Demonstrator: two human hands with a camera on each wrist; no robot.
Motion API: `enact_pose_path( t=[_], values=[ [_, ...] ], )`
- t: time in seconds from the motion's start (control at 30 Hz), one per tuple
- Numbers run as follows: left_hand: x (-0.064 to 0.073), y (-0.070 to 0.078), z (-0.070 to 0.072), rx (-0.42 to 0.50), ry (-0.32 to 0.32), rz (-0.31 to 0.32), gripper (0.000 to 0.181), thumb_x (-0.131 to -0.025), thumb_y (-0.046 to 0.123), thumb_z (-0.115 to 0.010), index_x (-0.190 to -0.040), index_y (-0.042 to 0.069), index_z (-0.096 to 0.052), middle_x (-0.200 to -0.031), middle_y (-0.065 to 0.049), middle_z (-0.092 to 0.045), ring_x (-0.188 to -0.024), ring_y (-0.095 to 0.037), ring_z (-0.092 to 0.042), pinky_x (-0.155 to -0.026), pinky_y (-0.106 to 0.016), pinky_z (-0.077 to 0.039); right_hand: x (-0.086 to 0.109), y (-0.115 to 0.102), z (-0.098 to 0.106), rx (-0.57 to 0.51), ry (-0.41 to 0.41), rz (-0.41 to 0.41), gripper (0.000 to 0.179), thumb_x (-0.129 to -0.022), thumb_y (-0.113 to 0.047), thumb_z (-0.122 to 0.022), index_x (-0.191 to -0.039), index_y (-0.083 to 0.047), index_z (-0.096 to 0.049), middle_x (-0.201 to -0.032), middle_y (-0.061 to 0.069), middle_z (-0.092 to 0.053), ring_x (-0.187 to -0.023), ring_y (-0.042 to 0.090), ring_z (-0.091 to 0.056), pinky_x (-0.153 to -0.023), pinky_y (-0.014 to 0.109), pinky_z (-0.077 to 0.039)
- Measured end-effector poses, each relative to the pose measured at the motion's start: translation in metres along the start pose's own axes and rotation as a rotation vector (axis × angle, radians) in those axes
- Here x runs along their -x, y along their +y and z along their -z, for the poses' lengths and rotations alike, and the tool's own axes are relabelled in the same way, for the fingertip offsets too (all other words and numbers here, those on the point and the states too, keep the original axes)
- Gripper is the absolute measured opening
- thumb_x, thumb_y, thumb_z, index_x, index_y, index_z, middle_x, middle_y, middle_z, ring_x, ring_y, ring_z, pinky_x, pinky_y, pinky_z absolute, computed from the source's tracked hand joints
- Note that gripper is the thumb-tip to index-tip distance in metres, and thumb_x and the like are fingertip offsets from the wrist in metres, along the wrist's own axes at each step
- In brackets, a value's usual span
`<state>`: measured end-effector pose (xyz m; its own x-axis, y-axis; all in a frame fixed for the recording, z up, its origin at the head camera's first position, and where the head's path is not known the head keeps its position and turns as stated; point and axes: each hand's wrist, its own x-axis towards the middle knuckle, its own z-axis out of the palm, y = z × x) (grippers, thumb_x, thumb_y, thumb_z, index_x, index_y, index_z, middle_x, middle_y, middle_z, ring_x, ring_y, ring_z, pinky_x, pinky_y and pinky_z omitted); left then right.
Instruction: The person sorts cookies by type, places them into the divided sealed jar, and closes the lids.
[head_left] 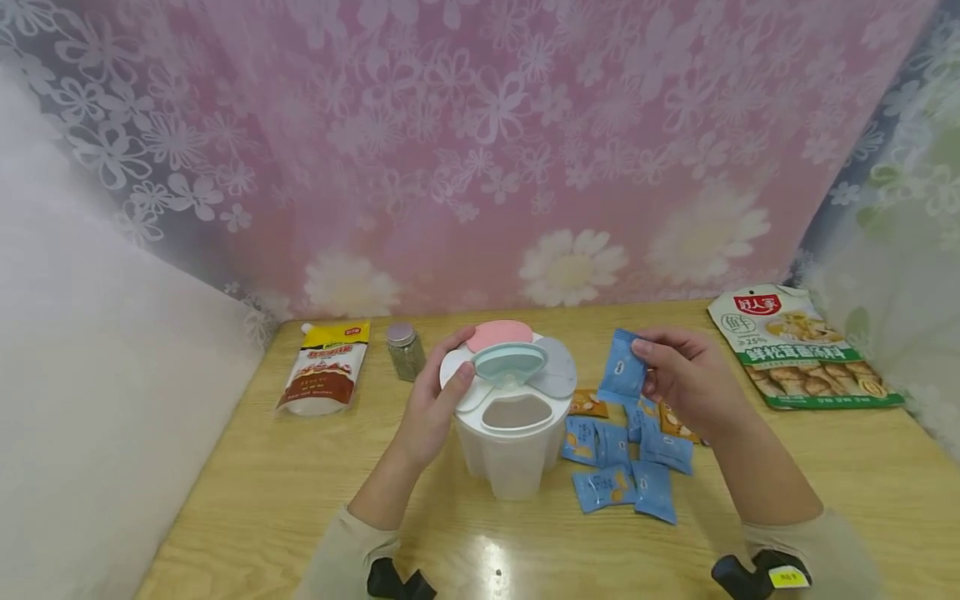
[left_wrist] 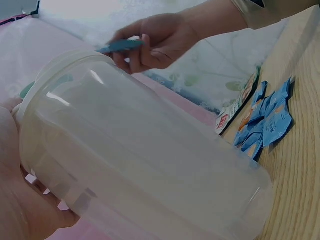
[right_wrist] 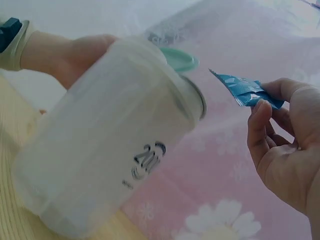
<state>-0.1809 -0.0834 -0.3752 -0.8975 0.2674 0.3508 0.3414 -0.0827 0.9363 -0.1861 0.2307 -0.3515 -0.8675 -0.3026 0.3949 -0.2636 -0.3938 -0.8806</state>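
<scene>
A translucent plastic storage canister point(head_left: 513, 467) with a white compartment lid stands on the table. Its mint-green flap point(head_left: 512, 360) is raised over an opening at the near side, while the pink flap point(head_left: 498, 334) and grey flap point(head_left: 555, 367) lie down. My left hand point(head_left: 429, 408) grips the canister at the lid's left edge, thumb on top. To the right of the lid, my right hand point(head_left: 693, 379) pinches a small blue snack packet point(head_left: 621, 368) between thumb and fingers, above the table. The right wrist view shows that packet point(right_wrist: 247, 91) apart from the canister point(right_wrist: 100, 135).
Several blue packets point(head_left: 654, 492) and orange packets point(head_left: 587, 404) lie right of the canister. At the back left are a spouted pouch point(head_left: 324, 371) and a small jar point(head_left: 406, 354). A green-and-white food bag point(head_left: 806, 350) lies far right. A floral curtain point(head_left: 487, 167) backs the table.
</scene>
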Motion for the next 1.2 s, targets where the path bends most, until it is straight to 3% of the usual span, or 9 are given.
enact_pose_path(
  t=[0.1,0.23,0.43,0.6,0.73,0.9,1.0,1.2],
  values=[
    [-0.003,0.003,0.0,-0.005,-0.006,-0.007,0.048,-0.105,0.024,-0.045,-0.151,0.01,-0.037,-0.155,-0.013,-0.038,-0.133,-0.023,-0.045,-0.105,-0.022,-0.045,-0.003,-0.002,-0.009,-0.039,-0.084,0.09,0.04,-0.1,0.013,-0.04,-0.11,-0.006,-0.075,-0.09,-0.002,-0.072,-0.06,0.01,-0.06,-0.049,0.025,-0.043],
    [-0.003,0.004,0.001,-0.003,-0.01,-0.008,0.049,-0.105,0.024,-0.045,-0.151,0.009,-0.037,-0.157,-0.013,-0.037,-0.136,-0.026,-0.043,-0.106,-0.021,-0.044,-0.008,-0.004,-0.026,0.034,-0.173,0.163,0.038,-0.098,0.015,-0.044,-0.117,-0.003,-0.071,-0.094,0.0,-0.071,-0.065,0.013,-0.061,-0.049,0.032,-0.042],
    [0.0,0.004,0.001,-0.004,0.005,-0.003,0.049,-0.105,0.022,-0.045,-0.151,0.008,-0.037,-0.157,-0.013,-0.036,-0.137,-0.025,-0.042,-0.106,-0.02,-0.043,-0.017,-0.015,-0.052,0.189,-0.186,0.098,0.032,-0.099,0.009,-0.05,-0.111,-0.009,-0.073,-0.086,-0.003,-0.07,-0.068,0.011,-0.063,-0.057,0.027,-0.052],
    [0.001,0.003,0.0,-0.006,0.009,0.002,0.049,-0.105,0.021,-0.045,-0.151,0.008,-0.037,-0.157,-0.012,-0.037,-0.136,-0.024,-0.044,-0.105,-0.02,-0.044,-0.021,-0.023,-0.068,0.31,-0.218,0.088,0.022,-0.096,0.008,-0.057,-0.106,-0.004,-0.072,-0.087,-0.001,-0.07,-0.067,0.013,-0.064,-0.06,0.028,-0.055],
    [-0.001,0.001,0.0,-0.009,0.001,-0.003,0.048,-0.105,0.02,-0.045,-0.151,0.008,-0.037,-0.157,-0.013,-0.037,-0.137,-0.026,-0.043,-0.106,-0.02,-0.043,-0.021,-0.024,-0.078,0.477,-0.255,0.089,0.016,-0.094,0.005,-0.062,-0.105,0.0,-0.071,-0.088,0.001,-0.069,-0.068,0.015,-0.064,-0.061,0.03,-0.058],
    [-0.001,0.001,0.0,-0.016,-0.004,-0.016,0.048,-0.106,0.021,-0.045,-0.151,0.007,-0.036,-0.157,-0.014,-0.037,-0.139,-0.028,-0.042,-0.106,-0.021,-0.043,-0.018,-0.022,-0.084,0.694,-0.198,0.043,0.014,-0.092,-0.005,-0.069,-0.104,-0.011,-0.075,-0.087,0.0,-0.072,-0.067,0.014,-0.065,-0.059,0.029,-0.056],
    [-0.001,0.0,0.0,-0.018,-0.005,-0.019,0.048,-0.106,0.021,-0.045,-0.151,0.008,-0.036,-0.156,-0.014,-0.038,-0.138,-0.028,-0.043,-0.106,-0.021,-0.044,-0.017,-0.02,-0.084,0.738,-0.181,0.036,0.013,-0.091,-0.007,-0.072,-0.101,-0.015,-0.076,-0.085,-0.001,-0.072,-0.066,0.013,-0.063,-0.057,0.026,-0.053],
    [-0.001,-0.001,0.0,-0.025,-0.005,-0.019,0.048,-0.105,0.022,-0.045,-0.151,0.008,-0.037,-0.156,-0.013,-0.038,-0.137,-0.029,-0.043,-0.105,-0.022,-0.045,-0.015,-0.013,-0.081,0.692,-0.217,0.069,0.017,-0.089,-0.002,-0.073,-0.1,-0.013,-0.076,-0.086,-0.002,-0.069,-0.064,0.013,-0.058,-0.057,0.026,-0.05]
  ],
)
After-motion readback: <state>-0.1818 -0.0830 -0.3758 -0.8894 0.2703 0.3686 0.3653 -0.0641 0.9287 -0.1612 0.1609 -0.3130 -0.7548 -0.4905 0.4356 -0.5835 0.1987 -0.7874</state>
